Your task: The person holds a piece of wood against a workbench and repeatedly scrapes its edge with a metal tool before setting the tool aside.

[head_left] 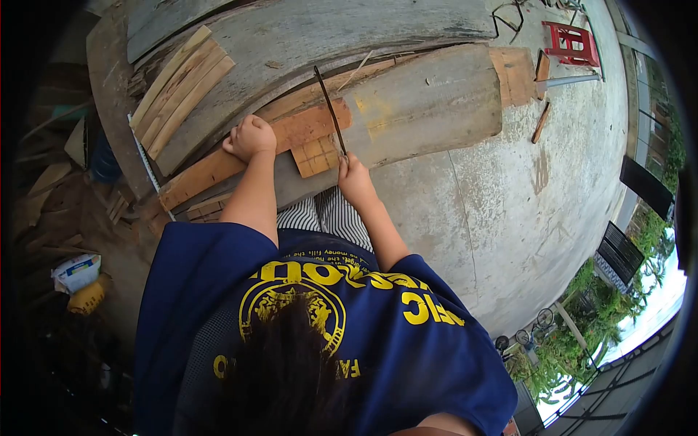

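A reddish-brown wooden board [309, 125] lies slantwise in front of me. My left hand [252, 136] presses down on it, fingers curled and closed over the wood. My right hand [354, 176] is closed round the near end of a handsaw [331, 105], whose grip is mostly hidden by the fingers. The saw's narrow dark blade crosses the board near its right end and points away from me. Below that end sits a lighter wooden block [314, 160] with lines across its face. A broad grey plank [436, 98] extends to the right behind the saw.
Several pale wood strips [182, 91] are stacked at upper left. A red plastic stool [571, 43] stands at upper right on the concrete floor [494, 196]. Wood scraps and a white bag [76, 272] lie at left. A loose wood piece [541, 122] rests on the floor.
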The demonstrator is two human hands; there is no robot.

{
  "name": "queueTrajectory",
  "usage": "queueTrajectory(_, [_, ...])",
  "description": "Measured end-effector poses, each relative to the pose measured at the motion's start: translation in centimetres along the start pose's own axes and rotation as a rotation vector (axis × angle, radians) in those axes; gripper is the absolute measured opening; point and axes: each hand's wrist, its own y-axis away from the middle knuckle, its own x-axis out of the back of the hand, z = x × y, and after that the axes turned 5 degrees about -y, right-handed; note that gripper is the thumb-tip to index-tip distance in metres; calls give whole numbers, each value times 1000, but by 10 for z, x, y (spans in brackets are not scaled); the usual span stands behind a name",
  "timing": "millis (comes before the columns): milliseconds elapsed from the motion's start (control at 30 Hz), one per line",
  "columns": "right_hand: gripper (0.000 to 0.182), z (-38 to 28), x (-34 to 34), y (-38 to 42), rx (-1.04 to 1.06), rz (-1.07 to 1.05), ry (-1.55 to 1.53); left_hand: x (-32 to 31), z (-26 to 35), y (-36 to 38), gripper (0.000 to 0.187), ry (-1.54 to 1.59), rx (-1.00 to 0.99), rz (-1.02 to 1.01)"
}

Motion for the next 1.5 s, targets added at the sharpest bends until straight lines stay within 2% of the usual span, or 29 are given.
queueTrajectory(67, [23,-1,8,24,-128,-57,-16,-1,-1,-2,25,-4,-5,6])
queueTrajectory(167, [23,22,15,67,-144,-44,34,-3,0,-4,25,1,1,1])
queueTrajectory(300, [22,14,15,46,-170,-69,70,-1,-1,0,25,-6,-9,-5])
queueTrajectory(367, [21,4,7,9,-110,-33,92,-4,-1,-3,26,-1,-6,18])
queueTrajectory(467, [21,3,-16,-6,-54,33,73,1,2,-4,26,-39,2,14])
queueTrajectory(600, [20,23,-12,43,-67,69,88,4,-1,-2,26,3,10,-47])
queueTrajectory(733, [18,33,6,68,-155,-30,175,5,1,-1,26,-16,2,-53])
queueTrajectory(767, [18,26,6,64,-203,-47,177,5,-1,0,26,-19,7,-59])
queueTrajectory(800, [19,18,1,51,-122,0,152,4,0,-1,26,-14,8,-64])
queueTrajectory(967, [21,-15,-16,-28,-46,54,138,3,-1,-2,25,3,6,-51])
queueTrajectory(1067, [20,-15,0,5,-144,-17,145,6,0,-2,25,29,-5,-41])
queueTrajectory(1167, [20,25,12,58,-114,-1,167,9,4,-3,24,22,21,-90])
queueTrajectory(1233, [19,27,16,77,-160,-23,188,4,0,-1,23,-21,-4,-29])
queueTrajectory(1333, [19,20,3,45,-105,16,126,2,0,-3,25,-20,-11,-32])
queueTrajectory(1433, [19,-4,-12,-20,-48,32,120,2,-1,-2,27,-5,-2,-25])
queueTrajectory(1500, [19,-11,-16,-29,-15,49,125,3,-1,-3,27,4,-2,-21])
